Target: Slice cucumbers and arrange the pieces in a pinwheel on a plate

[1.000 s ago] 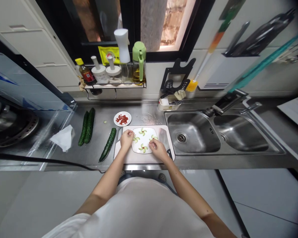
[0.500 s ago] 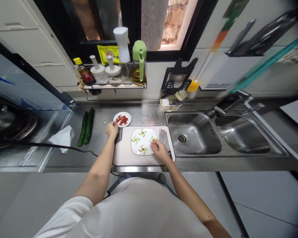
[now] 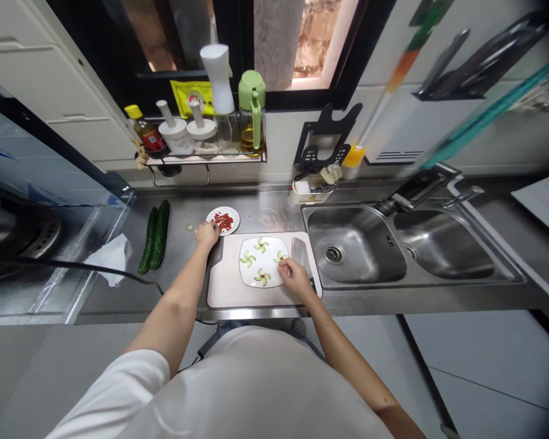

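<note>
My left hand (image 3: 207, 233) is closed at the near left rim of a small round white plate (image 3: 236, 214). That plate holds red chopped bits (image 3: 224, 221), and whether my fingers grip its rim or a bit is hidden. My right hand (image 3: 295, 277) is bent into a pinch over the right edge of a white square plate (image 3: 253, 272). Its fingertips touch or hover just by a pinwheel of green slices (image 3: 280, 256); anything between them is too small to make out. Several such pinwheels lie on the square plate, some with red centres. Under it is a pale cutting board (image 3: 222, 291).
A knife (image 3: 299, 250) lies on the board's right side, partly behind my right hand. Two cucumbers (image 3: 155, 235) and a white cloth or tissue (image 3: 112, 256) are at left. A double sink (image 3: 357, 244) is at right. Seasoning bottles stand on a wall rack (image 3: 201, 160).
My left fingertips have moved slightly further onto the small plate's edge. My right hand stays at the same pinwheel. The whole view has shifted a little.
</note>
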Available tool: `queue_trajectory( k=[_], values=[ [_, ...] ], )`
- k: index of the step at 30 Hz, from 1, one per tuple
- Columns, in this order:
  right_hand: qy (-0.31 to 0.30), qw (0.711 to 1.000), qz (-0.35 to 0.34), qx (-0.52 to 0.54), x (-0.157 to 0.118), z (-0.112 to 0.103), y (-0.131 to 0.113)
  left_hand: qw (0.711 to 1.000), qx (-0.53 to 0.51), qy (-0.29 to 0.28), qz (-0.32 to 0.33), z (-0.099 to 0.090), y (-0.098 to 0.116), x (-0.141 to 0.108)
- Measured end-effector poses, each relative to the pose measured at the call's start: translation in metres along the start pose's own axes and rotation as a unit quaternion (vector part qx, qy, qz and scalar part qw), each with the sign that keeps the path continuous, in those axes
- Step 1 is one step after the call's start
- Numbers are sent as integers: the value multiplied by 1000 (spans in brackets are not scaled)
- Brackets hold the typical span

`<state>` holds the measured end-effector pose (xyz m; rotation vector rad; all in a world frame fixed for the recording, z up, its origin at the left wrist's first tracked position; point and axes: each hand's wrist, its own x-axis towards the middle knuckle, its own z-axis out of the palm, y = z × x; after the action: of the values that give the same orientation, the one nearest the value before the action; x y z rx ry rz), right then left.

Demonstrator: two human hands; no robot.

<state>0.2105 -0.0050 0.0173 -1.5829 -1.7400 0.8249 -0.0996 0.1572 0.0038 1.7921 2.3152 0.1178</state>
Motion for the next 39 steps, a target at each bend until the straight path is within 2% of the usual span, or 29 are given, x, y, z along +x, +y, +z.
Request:
queue_trajectory(
  k=[14,27,35,39],
  values=[
    [-9,1000,0,0,2,1,1,1000,23,-20,2,2,2,3],
    [-12,1000,3,-8,2,1,0,1000,4,11,4,0,-6,0],
    [-8,1000,10,-9,1,0,2,999,11,-23,22,0,1,4],
    [-8,1000,14,-7,1,-1,4,999,17,-21,22,-2,3,7]
  ],
)
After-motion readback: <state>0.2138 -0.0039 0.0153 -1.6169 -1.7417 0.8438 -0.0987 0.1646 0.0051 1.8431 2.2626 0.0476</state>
